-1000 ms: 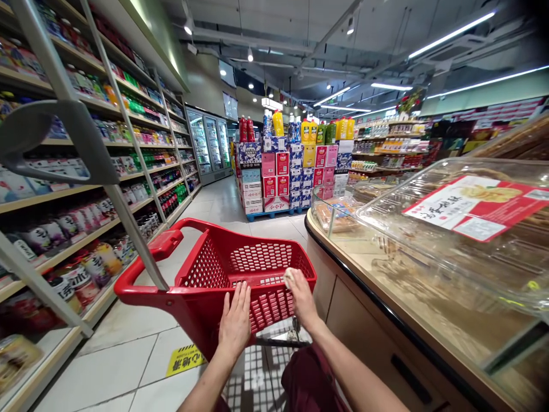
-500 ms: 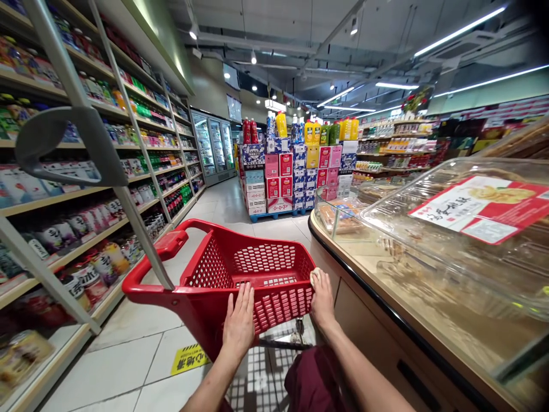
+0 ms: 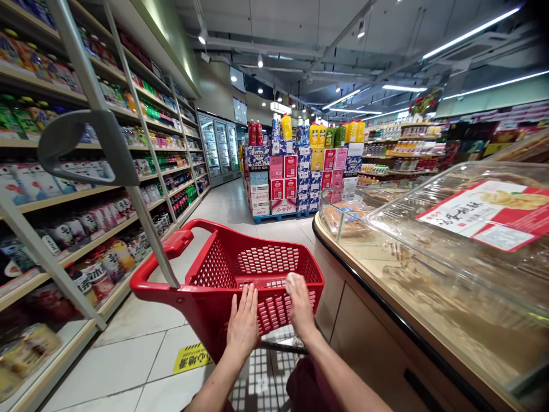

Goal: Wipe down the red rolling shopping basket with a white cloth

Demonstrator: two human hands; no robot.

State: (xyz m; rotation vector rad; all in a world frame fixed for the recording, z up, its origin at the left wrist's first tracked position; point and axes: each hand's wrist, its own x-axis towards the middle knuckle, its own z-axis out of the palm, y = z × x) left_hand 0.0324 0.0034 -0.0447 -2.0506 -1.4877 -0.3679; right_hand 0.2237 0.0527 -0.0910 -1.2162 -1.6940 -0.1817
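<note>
A red plastic shopping cart (image 3: 201, 294) with a perforated basket stands right in front of me, nothing visible inside it. My left hand (image 3: 243, 321) rests flat against the near side of the basket, fingers stretched out towards the rim. Further right along the same rim is my right hand (image 3: 301, 306), its fingers closed round a small whitish cloth (image 3: 291, 280), mostly hidden by the fingers. The cart's red handle (image 3: 148, 280) lies to the left, away from both hands.
Drink shelves (image 3: 141, 134) line the left, with a grey pole and handle (image 3: 92, 143) before them. At right is a display counter (image 3: 369, 297) with clear food boxes (image 3: 472, 212). A carton stack (image 3: 295, 177) stands ahead. A yellow floor sign (image 3: 191, 359) lies below.
My right hand has slid left along the basket rim from its right corner, cloth still in it. My left hand stays against the basket. The whole view has shifted slightly.
</note>
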